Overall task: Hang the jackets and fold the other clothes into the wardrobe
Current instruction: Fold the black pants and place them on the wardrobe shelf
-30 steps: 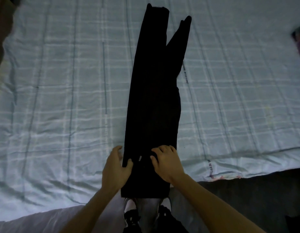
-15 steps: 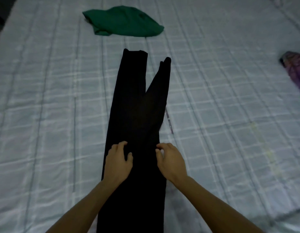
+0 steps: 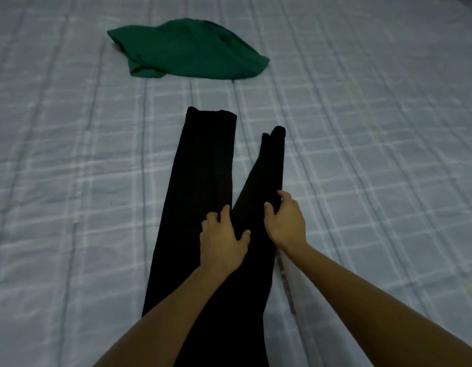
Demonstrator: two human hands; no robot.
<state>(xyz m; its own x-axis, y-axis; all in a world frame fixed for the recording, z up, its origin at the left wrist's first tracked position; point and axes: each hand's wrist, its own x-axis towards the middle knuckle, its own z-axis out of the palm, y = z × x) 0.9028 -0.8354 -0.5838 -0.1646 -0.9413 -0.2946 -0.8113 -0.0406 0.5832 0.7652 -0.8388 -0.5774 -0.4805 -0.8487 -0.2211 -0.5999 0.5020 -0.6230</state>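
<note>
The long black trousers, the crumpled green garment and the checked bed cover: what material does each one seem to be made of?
The long black trousers look like a matte, soft fabric, perhaps ribbed knit: faint lengthwise lines, no shine. The crumpled green garment seems a thin, smooth cloth, possibly cotton jersey, lying in soft folds. The pale blue checked bed cover looks like quilted woven fabric, with stitched lines and puffy wrinkles.

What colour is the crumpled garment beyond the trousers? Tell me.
Green, clearest in the head view.

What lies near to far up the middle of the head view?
Left hand flat on the long black trousers → right hand gripping their right leg → crumpled green garment on the pale checked bedsheet.
</note>
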